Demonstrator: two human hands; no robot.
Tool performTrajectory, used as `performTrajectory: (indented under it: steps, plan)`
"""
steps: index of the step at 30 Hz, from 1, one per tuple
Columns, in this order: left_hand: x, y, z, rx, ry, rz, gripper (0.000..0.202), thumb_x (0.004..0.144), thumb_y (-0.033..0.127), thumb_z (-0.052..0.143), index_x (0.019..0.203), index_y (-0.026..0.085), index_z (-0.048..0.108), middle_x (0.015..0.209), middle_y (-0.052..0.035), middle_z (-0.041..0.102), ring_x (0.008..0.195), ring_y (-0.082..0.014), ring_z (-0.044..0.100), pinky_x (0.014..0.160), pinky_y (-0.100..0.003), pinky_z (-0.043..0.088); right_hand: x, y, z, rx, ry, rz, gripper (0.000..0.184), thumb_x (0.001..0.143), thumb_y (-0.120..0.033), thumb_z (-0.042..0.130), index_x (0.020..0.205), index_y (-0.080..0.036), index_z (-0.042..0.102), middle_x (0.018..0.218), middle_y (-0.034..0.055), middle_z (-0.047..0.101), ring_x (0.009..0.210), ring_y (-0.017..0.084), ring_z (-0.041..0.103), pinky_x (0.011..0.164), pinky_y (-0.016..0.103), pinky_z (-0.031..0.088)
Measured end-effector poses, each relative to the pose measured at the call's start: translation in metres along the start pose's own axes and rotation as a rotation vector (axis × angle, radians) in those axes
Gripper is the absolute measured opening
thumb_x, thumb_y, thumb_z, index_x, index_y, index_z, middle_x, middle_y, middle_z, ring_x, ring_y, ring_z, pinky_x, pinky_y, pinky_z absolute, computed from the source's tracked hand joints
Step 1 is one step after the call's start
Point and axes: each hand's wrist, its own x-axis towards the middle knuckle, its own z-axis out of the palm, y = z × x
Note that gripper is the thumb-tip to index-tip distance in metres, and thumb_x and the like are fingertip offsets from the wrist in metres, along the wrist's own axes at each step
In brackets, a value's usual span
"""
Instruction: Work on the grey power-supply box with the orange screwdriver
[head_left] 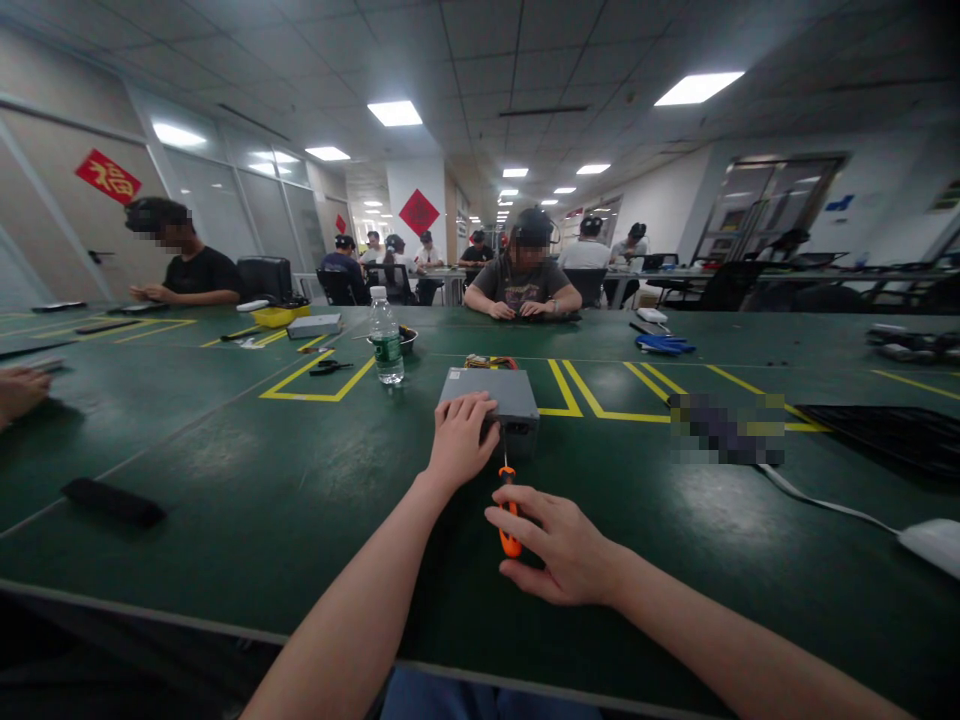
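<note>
My right grip (562,545) is closed loosely, fingertips and thumb, around the orange handle of a screwdriver (511,546). Its long axis runs away from the near edge of the surface (300,560), handle toward me, thin shaft pointing at the near face of a grey power supply unit (510,390); I can't tell whether the tip is seated. My left grip (465,435) lies over the unit's near-left corner; whether it clasps or only rests, I can't tell. The unit's socketed face looks toward the near edge, with cables (491,362) at its far side. Beyond, to the left, a water bottle (387,345) stands upright.
</note>
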Motion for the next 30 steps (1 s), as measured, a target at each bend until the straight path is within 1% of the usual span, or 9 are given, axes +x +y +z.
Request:
performTrajectory:
  steps: [2,4,10,12,15,19,21,27,30]
  plan:
    - [0.000,0.000,0.000,0.002,0.003,-0.002,0.024,0.083,0.027,0.048,0.107,0.026,0.053,0.120,-0.0019,0.056,0.114,-0.0198,0.045,0.096,-0.039,0.027,0.000,-0.001,-0.004,-0.029,-0.034,-0.024,0.034,0.087,-0.031,0.040,0.117,-0.015,0.046,0.108,0.0168,0.054,0.094,0.022,0.057,0.069,0.031,0.049]
    - [0.000,0.000,0.001,0.003,0.005,-0.001,0.024,0.084,0.027,0.048,0.107,0.025,0.053,0.120,-0.0020,0.056,0.114,-0.0197,0.045,0.096,-0.039,0.027,0.001,-0.002,-0.004,-0.063,-0.021,-0.046,0.029,0.086,-0.029,0.042,0.111,-0.014,0.050,0.107,0.0165,0.056,0.091,0.020,0.058,0.066,0.029,0.048]
    - [0.000,0.000,0.000,0.002,0.006,0.010,0.024,0.084,0.028,0.049,0.107,0.026,0.052,0.120,-0.0011,0.056,0.114,-0.0191,0.044,0.096,-0.038,0.027,-0.003,0.001,0.008,-0.065,0.106,-0.015,0.024,0.084,-0.039,0.051,0.085,-0.016,0.047,0.100,0.0155,0.062,0.074,0.017,0.062,0.057,0.026,0.047]
    - [0.000,0.000,-0.001,0.001,0.002,0.009,0.025,0.083,0.028,0.049,0.107,0.026,0.052,0.120,-0.0014,0.056,0.114,-0.0195,0.044,0.096,-0.039,0.028,-0.004,0.003,0.010,-0.054,0.116,0.002,0.029,0.083,-0.044,0.051,0.086,-0.016,0.046,0.097,0.0146,0.063,0.074,0.018,0.062,0.058,0.027,0.048]
    - [0.000,0.001,-0.001,-0.001,-0.010,0.002,0.026,0.083,0.029,0.050,0.108,0.026,0.053,0.121,-0.0024,0.055,0.114,-0.0204,0.044,0.096,-0.039,0.028,-0.003,0.002,0.006,-0.040,0.064,0.009,0.039,0.083,-0.049,0.048,0.100,-0.013,0.048,0.099,0.0157,0.060,0.081,0.020,0.061,0.062,0.029,0.049]
    - [0.000,0.000,0.000,-0.004,-0.012,-0.005,0.027,0.081,0.027,0.052,0.108,0.026,0.052,0.121,-0.0027,0.055,0.114,-0.0211,0.044,0.096,-0.039,0.028,0.001,-0.001,-0.003,-0.068,-0.039,-0.025,0.033,0.087,-0.035,0.043,0.114,-0.016,0.049,0.106,0.0164,0.056,0.090,0.022,0.059,0.067,0.031,0.049]
    - [0.000,0.000,0.001,-0.003,-0.004,-0.003,0.027,0.081,0.027,0.053,0.108,0.026,0.052,0.121,-0.0020,0.055,0.114,-0.0207,0.044,0.096,-0.039,0.028,0.002,-0.002,-0.003,-0.089,-0.034,-0.036,0.029,0.087,-0.033,0.043,0.110,-0.016,0.051,0.106,0.0160,0.057,0.088,0.020,0.059,0.065,0.029,0.048]
    - [-0.001,-0.001,0.002,-0.001,0.000,0.002,0.027,0.081,0.028,0.053,0.108,0.026,0.051,0.121,-0.0016,0.055,0.115,-0.0205,0.044,0.096,-0.039,0.027,-0.002,0.000,0.008,-0.072,0.066,-0.020,0.028,0.084,-0.043,0.050,0.083,-0.015,0.049,0.101,0.0152,0.062,0.067,0.015,0.061,0.054,0.025,0.047]
    - [0.000,-0.001,0.002,0.000,0.001,0.006,0.028,0.080,0.028,0.053,0.108,0.026,0.052,0.121,-0.0017,0.055,0.115,-0.0206,0.044,0.096,-0.039,0.027,-0.001,0.000,0.005,-0.041,0.063,0.003,0.033,0.084,-0.047,0.048,0.088,-0.014,0.049,0.099,0.0155,0.062,0.073,0.017,0.062,0.059,0.028,0.050]
